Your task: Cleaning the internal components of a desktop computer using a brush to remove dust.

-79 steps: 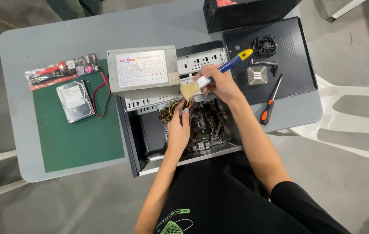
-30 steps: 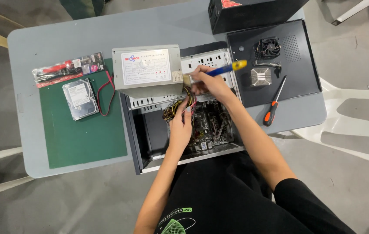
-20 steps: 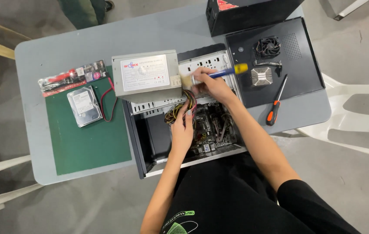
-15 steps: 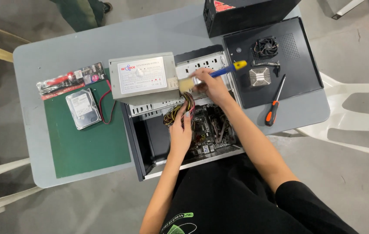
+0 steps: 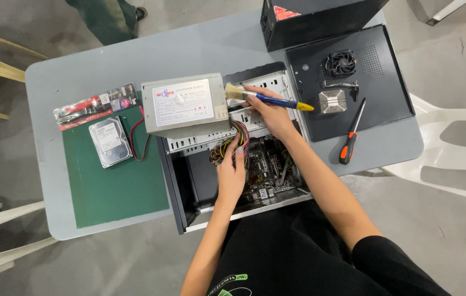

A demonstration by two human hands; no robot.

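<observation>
Green cutting mat (image 5: 115,192), flat and matte, is lying at the left of the grey worktop (image 5: 200,46); on it, a silvery hard drive (image 5: 110,142), rigid and fragile, beside a blister pack of red-handled tools (image 5: 96,105).

Grey sheet-metal power supply (image 5: 184,107): boxy, heavy by my judgement, resting across the top edge of the open computer case (image 5: 181,189). Its bundle of coloured cables (image 5: 232,143), soft and springy, is hanging into the case.

Left hand (image 5: 231,172): I am pinching that bundle, grip closed on the cables just above the motherboard (image 5: 271,164), which is brittle and studded with parts; best touched only at its edges.

Right hand (image 5: 271,112): I am holding the paintbrush (image 5: 266,98), grip narrow around its blue handle near the ferrule. Light, stiff handle with a yellow tip; pale soft bristles are touching the power supply's right end. Mid-handle is giving me the best control.

Black side panel (image 5: 392,77), smooth steel, is carrying a small fan (image 5: 339,62) and a finned metal heatsink (image 5: 332,101). Orange-and-black screwdriver (image 5: 351,134) is lying across its edge.
</observation>
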